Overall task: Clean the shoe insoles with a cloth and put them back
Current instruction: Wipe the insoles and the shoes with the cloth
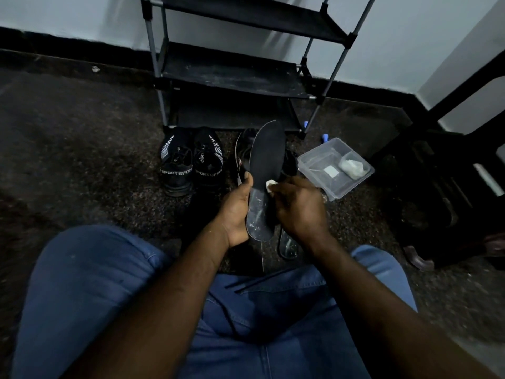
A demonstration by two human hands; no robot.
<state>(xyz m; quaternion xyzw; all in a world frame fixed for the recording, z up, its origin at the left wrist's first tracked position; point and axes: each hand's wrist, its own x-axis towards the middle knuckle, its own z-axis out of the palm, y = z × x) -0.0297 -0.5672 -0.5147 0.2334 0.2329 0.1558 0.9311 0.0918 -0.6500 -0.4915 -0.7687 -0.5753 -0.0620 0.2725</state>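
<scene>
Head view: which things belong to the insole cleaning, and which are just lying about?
In the job: insole, gripped by the left hand; white cloth, pinched by the right hand; second insole on the floor; black shoe behind the held insole.
Lying about: SPORT sneakers, shoe rack, plastic container.

The cloth [270, 185] is mostly hidden under the right hand [297, 206]; the held insole [266, 160] covers a shoe [244, 149]
</scene>
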